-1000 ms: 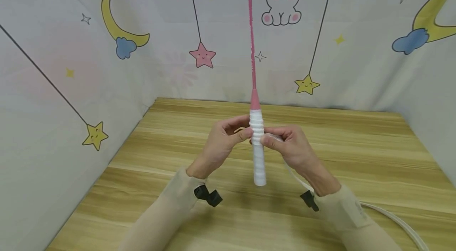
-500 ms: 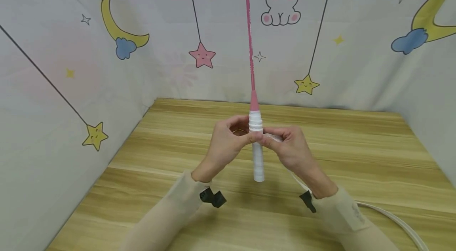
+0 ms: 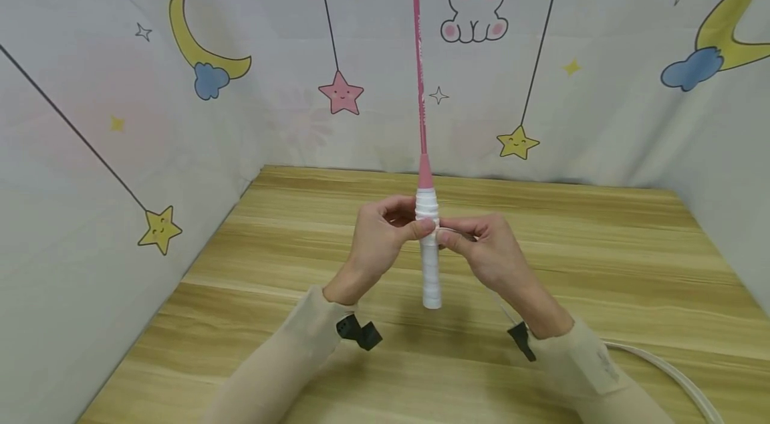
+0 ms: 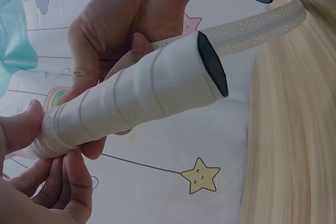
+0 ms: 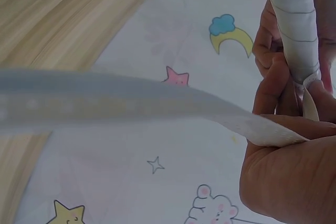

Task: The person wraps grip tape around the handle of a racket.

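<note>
A pink badminton racket (image 3: 420, 76) stands nearly upright over the table, its head partly cut off by the top of the head view. White wrap covers its handle (image 3: 431, 277), and the upper part shows ridged turns of perforated grip tape (image 3: 426, 202). My left hand (image 3: 380, 243) holds the handle at the lower end of those turns, thumb across the front. On the other side my right hand (image 3: 493, 250) pinches the loose strip of grip tape (image 5: 268, 131) close to the handle. The left wrist view shows the handle's dark butt end (image 4: 213, 65).
The free length of tape trails past my right forearm, its tail (image 3: 668, 370) curving over the wood-grain table (image 3: 301, 243) at the right. A pale curtain (image 3: 240, 130) with printed stars, moons and a rabbit hangs behind and at both sides.
The racket has turned about its long axis, its head showing at a different angle, and the handle has shifted slightly left. My left thumb has moved across the handle's front. Both hands keep their hold.
</note>
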Motion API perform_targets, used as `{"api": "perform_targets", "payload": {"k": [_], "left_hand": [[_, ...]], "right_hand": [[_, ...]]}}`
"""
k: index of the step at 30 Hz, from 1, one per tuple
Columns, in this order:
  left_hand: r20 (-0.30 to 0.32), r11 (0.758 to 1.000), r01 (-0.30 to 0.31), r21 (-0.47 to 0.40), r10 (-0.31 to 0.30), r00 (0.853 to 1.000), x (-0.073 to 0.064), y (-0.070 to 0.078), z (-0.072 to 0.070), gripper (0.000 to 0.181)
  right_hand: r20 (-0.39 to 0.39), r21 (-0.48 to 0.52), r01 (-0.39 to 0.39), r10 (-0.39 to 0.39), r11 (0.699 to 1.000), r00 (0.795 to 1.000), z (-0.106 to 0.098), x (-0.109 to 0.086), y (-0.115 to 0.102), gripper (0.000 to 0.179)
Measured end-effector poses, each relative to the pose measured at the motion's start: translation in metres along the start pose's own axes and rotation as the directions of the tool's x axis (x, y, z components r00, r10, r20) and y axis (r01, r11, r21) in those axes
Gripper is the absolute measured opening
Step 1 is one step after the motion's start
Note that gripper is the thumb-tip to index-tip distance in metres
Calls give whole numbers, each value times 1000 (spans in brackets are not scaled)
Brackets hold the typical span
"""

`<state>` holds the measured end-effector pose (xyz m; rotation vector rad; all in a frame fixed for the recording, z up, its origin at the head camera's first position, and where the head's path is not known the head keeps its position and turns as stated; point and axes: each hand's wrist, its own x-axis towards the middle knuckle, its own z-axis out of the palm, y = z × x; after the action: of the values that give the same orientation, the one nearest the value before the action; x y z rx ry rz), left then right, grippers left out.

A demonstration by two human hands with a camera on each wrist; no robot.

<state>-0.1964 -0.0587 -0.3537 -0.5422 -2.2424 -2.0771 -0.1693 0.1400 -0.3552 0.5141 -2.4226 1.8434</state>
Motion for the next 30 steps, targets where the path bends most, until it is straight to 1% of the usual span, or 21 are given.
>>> {"api": "perform_targets", "payload": {"k": [3,8,11,15,19,23,30], "left_hand": [[9,1000,2,-12,-2,1000,0,1,0,33],[19,999,5,-39,-4,1000,0,1,1,30],[30,998,17,-62,-15,999,0,2,0,30],[57,995,39,-94,-34,998,1,1,-1,31],[80,994,43,-102,-35,996,1,-1,-3,32],[91,994,47,-102,-38,995,1,-2,-4,31],[124,989,61,-132,-45,991,2,-3,-5,34]], "right_hand": [[-20,-19,-10,10,1000,1000,-1,-1,-1,24],[-38,-56,-8,6,998,999,-2,-2,-3,21],[-41,-51,-33,31,998,999,-2,-1,-3,21],[-53,-16,-110,109,994,993,-3,1,-5,20],[-49,43,-174,176,984,983,-5,3,-5,22],[-25,88,-187,190,978,982,-8,4,-4,24],[-2,126,-201,203,972,979,-11,6,0,29]]}}
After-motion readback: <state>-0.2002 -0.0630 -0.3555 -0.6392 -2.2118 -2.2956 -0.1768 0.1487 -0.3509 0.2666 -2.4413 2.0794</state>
